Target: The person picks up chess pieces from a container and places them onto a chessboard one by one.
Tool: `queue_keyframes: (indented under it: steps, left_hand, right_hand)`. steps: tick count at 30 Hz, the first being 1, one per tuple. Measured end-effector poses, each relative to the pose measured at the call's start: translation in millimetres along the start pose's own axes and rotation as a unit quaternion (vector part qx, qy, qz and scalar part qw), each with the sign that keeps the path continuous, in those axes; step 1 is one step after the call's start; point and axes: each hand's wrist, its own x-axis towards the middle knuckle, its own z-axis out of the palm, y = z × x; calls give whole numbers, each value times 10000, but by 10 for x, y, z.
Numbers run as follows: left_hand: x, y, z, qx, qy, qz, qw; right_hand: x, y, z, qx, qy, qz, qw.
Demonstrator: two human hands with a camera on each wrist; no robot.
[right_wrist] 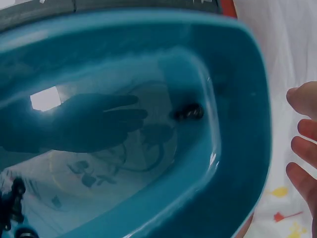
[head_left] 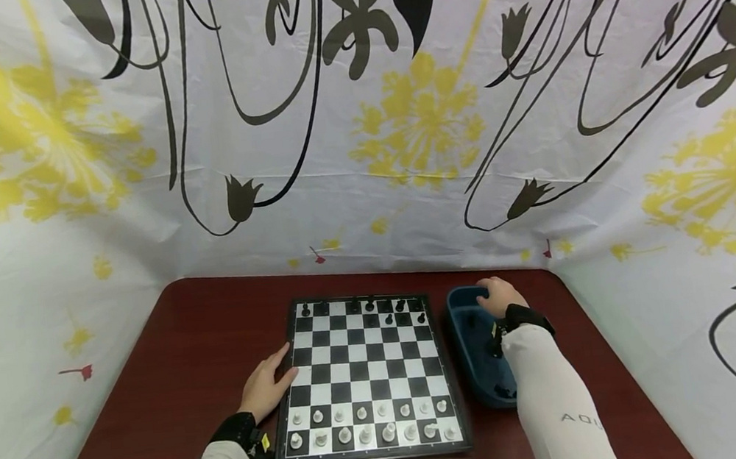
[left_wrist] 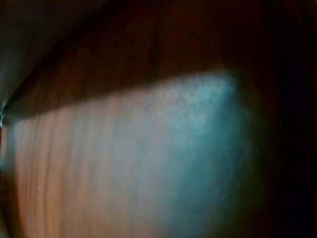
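A black-and-white chessboard (head_left: 356, 352) lies on the table. White chess pieces (head_left: 389, 432) fill its two near rows, while several black chess pieces (head_left: 400, 306) stand along the far side. At the board's left edge rests my left hand (head_left: 266, 388), thumb and fingers spread. My right hand (head_left: 501, 296) is over the far end of a blue plastic tub (head_left: 463, 357). In the right wrist view its fingers (right_wrist: 304, 144) are slightly bent and apart, with nothing visible between them. Inside the tub lie a lone black chess piece (right_wrist: 192, 112) and more dark pieces (right_wrist: 14, 203).
The dark red table (head_left: 217, 325) extends left of the board. A white patterned cloth (head_left: 315, 234) hangs behind it and along both sides. The left wrist view is blurred, with wood-like streaks and a bright patch.
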Motion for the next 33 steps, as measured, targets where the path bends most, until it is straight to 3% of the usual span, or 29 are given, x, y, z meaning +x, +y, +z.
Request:
queue_keyframes:
  steps: [5,11,20,24,33]
  left_hand:
    - [-3,-4,-3,0,-36,-30,10000]
    - [-13,-17,5,38,46,-37,10000]
    - [7,-20,7,-2,-24,-42,10000]
    - [12,-7,6,-67,-24,-60,10000]
    - [-12,-10,17,-15,62,-75,10000]
  right_hand:
    - [-78,136,95,-44,-171,64,9998]
    - [-146,103,235,73,-551,320,9979]
    - [-139,139,513,67,-657,316,9973]
    - [-138,122,560,-28,-709,171,9973]
    - [-174,132,633,-14,-809,279,9963]
